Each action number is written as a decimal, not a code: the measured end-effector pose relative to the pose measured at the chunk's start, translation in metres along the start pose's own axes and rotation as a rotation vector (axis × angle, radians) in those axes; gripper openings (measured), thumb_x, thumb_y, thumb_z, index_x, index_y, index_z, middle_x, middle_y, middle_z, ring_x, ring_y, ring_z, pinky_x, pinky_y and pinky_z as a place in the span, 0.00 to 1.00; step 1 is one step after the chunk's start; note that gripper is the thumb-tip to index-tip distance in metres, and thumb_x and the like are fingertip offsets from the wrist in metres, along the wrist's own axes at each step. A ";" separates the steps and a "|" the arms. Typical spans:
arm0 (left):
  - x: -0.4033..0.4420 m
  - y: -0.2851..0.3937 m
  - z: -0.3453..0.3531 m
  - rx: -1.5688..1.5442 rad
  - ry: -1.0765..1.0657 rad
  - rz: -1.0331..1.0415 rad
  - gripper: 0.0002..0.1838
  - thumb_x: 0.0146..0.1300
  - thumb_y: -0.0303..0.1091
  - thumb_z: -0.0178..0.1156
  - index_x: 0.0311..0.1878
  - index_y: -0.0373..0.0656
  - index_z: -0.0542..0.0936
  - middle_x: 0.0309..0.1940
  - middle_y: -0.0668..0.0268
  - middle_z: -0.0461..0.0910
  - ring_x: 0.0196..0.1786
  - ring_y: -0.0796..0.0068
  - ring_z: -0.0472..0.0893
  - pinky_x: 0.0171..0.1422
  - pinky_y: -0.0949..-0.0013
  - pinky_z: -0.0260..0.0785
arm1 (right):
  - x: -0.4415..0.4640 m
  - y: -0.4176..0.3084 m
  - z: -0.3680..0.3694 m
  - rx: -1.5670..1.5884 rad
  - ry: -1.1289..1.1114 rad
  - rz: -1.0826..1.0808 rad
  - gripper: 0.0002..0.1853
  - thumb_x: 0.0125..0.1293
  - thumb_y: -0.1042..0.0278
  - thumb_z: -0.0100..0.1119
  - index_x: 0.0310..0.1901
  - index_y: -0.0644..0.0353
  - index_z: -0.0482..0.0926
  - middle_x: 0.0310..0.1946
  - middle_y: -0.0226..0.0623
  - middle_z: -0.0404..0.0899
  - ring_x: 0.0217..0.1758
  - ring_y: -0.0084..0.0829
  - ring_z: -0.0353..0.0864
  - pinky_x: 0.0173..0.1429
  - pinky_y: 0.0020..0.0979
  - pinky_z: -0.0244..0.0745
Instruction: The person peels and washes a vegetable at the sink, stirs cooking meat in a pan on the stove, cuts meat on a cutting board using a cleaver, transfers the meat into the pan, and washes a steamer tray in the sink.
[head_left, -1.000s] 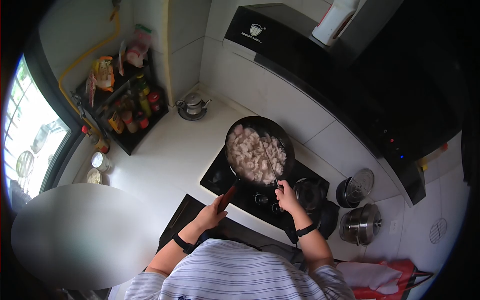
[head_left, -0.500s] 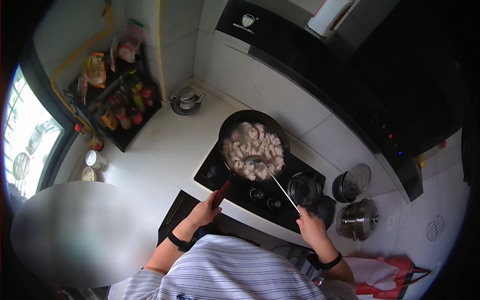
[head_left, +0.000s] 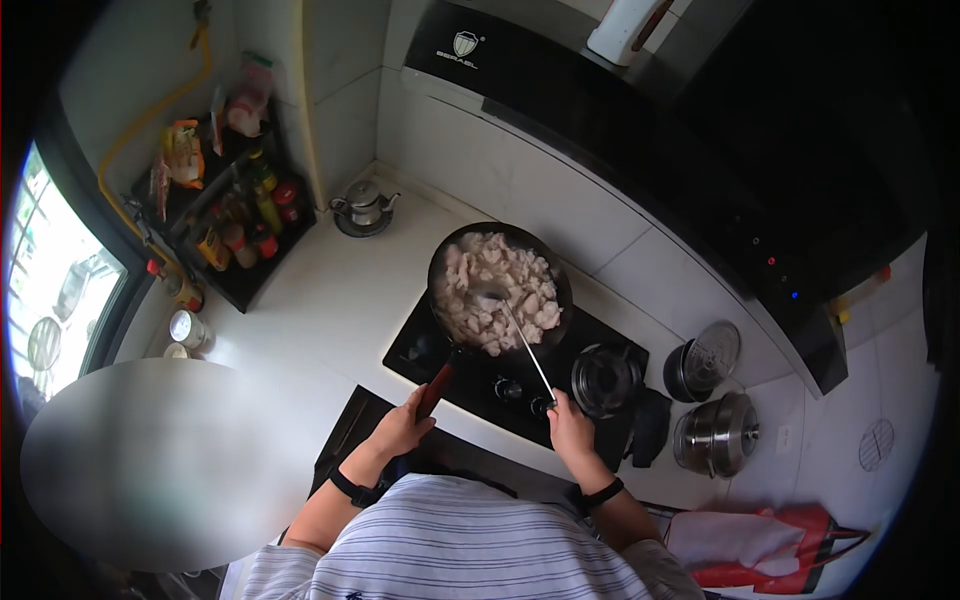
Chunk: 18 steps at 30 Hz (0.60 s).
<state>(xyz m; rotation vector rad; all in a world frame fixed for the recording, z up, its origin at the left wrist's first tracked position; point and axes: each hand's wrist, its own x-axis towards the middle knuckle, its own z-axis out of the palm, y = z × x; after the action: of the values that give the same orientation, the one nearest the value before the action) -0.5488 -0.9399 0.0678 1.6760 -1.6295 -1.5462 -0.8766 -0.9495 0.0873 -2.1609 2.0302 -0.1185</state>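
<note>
A dark wok stands on the black gas stove, with many pale chunks of meat in it. My left hand is wrapped round the wok's reddish-brown handle. In my right hand is the end of a long thin metal handle; its ladle has its bowl down among the meat, left of the wok's middle. Both hands are closed. My fingers hide the ends of both handles.
A second burner sits right of the wok, close to stacked pots. At the back left are a small metal pot and a black spice rack. The range hood hangs over the stove. A red bag lies lower right.
My right hand has moved left and slightly up, carrying the ladle a little left and up through the meat. My left hand stays on the wok handle; the whole view has shifted slightly.
</note>
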 end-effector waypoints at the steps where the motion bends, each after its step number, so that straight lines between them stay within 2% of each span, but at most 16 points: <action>1: -0.002 0.001 -0.001 -0.011 -0.012 -0.024 0.39 0.62 0.40 0.58 0.73 0.44 0.52 0.33 0.48 0.81 0.33 0.53 0.83 0.43 0.56 0.73 | 0.001 -0.003 -0.004 0.034 0.035 0.014 0.24 0.62 0.67 0.59 0.60 0.52 0.67 0.36 0.44 0.80 0.37 0.49 0.81 0.39 0.46 0.76; 3: 0.003 -0.010 0.004 0.011 0.016 0.017 0.38 0.62 0.40 0.58 0.73 0.44 0.53 0.33 0.48 0.81 0.34 0.52 0.83 0.44 0.56 0.73 | 0.003 0.002 -0.003 0.097 0.141 -0.016 0.23 0.63 0.65 0.58 0.60 0.50 0.68 0.36 0.42 0.79 0.34 0.49 0.81 0.38 0.45 0.77; 8: 0.005 -0.013 0.006 0.058 0.049 0.070 0.38 0.63 0.41 0.58 0.73 0.45 0.53 0.34 0.48 0.81 0.34 0.51 0.83 0.44 0.56 0.74 | 0.033 0.018 -0.030 0.164 0.190 0.074 0.18 0.65 0.67 0.55 0.57 0.54 0.68 0.39 0.48 0.81 0.42 0.53 0.80 0.43 0.48 0.75; 10: 0.001 -0.003 0.001 0.003 -0.001 -0.012 0.39 0.62 0.41 0.58 0.72 0.44 0.53 0.38 0.45 0.81 0.40 0.47 0.82 0.48 0.55 0.73 | 0.044 0.035 -0.017 0.162 0.211 0.076 0.18 0.65 0.67 0.54 0.56 0.54 0.69 0.39 0.49 0.81 0.42 0.54 0.79 0.44 0.48 0.75; 12: 0.005 -0.011 0.006 0.026 0.021 0.011 0.39 0.62 0.42 0.59 0.72 0.44 0.53 0.41 0.44 0.80 0.43 0.46 0.81 0.50 0.55 0.73 | 0.050 0.047 -0.006 0.160 0.208 0.053 0.15 0.68 0.65 0.52 0.56 0.54 0.68 0.32 0.48 0.80 0.33 0.51 0.81 0.35 0.47 0.75; 13: 0.005 -0.012 0.007 0.049 0.040 0.031 0.39 0.62 0.42 0.59 0.72 0.44 0.53 0.43 0.43 0.80 0.46 0.45 0.80 0.52 0.55 0.72 | 0.051 0.044 -0.007 0.159 0.209 0.050 0.15 0.68 0.65 0.52 0.56 0.54 0.68 0.32 0.48 0.80 0.33 0.51 0.81 0.35 0.47 0.75; 15: 0.005 -0.013 0.007 0.037 0.036 0.025 0.39 0.62 0.42 0.59 0.72 0.44 0.53 0.45 0.43 0.79 0.49 0.45 0.79 0.54 0.55 0.71 | 0.050 0.037 -0.006 1.033 -0.242 0.493 0.12 0.72 0.63 0.48 0.54 0.51 0.68 0.25 0.42 0.76 0.24 0.41 0.78 0.25 0.44 0.71; 16: 0.004 -0.012 0.007 0.025 0.031 0.019 0.39 0.62 0.42 0.59 0.72 0.43 0.53 0.47 0.43 0.79 0.51 0.44 0.78 0.55 0.55 0.71 | 0.047 0.029 -0.013 1.294 -0.325 0.544 0.09 0.74 0.61 0.45 0.52 0.48 0.67 0.22 0.36 0.70 0.19 0.30 0.71 0.20 0.35 0.64; 17: 0.004 -0.013 0.007 0.022 0.035 0.017 0.39 0.62 0.42 0.59 0.72 0.43 0.53 0.47 0.43 0.79 0.51 0.44 0.78 0.55 0.55 0.71 | 0.046 0.025 -0.016 1.291 -0.329 0.541 0.09 0.74 0.61 0.45 0.52 0.48 0.67 0.22 0.36 0.70 0.19 0.30 0.71 0.20 0.35 0.64; 18: 0.004 -0.013 0.007 0.020 0.037 0.023 0.39 0.62 0.42 0.59 0.72 0.43 0.53 0.47 0.43 0.79 0.50 0.44 0.78 0.55 0.55 0.71 | 0.046 0.022 -0.019 1.463 -0.431 0.557 0.09 0.74 0.60 0.45 0.52 0.48 0.68 0.22 0.38 0.71 0.19 0.30 0.70 0.20 0.32 0.64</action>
<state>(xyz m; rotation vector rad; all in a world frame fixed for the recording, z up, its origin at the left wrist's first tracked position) -0.5496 -0.9366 0.0527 1.6804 -1.6453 -1.4841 -0.8986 -0.9981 0.0986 -0.6307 1.3648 -0.7008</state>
